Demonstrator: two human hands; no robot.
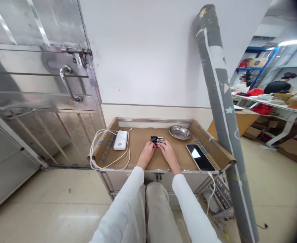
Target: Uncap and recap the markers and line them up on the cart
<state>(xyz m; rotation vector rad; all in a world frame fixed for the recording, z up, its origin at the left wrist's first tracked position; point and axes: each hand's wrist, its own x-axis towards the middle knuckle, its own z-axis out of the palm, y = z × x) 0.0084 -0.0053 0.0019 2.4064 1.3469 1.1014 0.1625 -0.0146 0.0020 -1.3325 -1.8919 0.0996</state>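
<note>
My left hand (147, 152) and my right hand (167, 151) meet over the middle of the brown paper-lined cart top (135, 153). Both have their fingers drawn together, with the fingertips nearly touching. A small spot of red shows between them; I cannot make out what it is. Just beyond the fingertips lies a small group of slim black pen-like sticks (156, 139) with pale or silvery ends, side by side. Behind my right hand sits a round, shallow metal bowl (179, 132).
A white power bank (120, 140) and a looped white cable (110, 166) lie at the left. At the right is a phone (200, 158). A tall grey patterned roll (218, 77) leans beside the cart. A metal door (44, 77) stands left; people sit far right.
</note>
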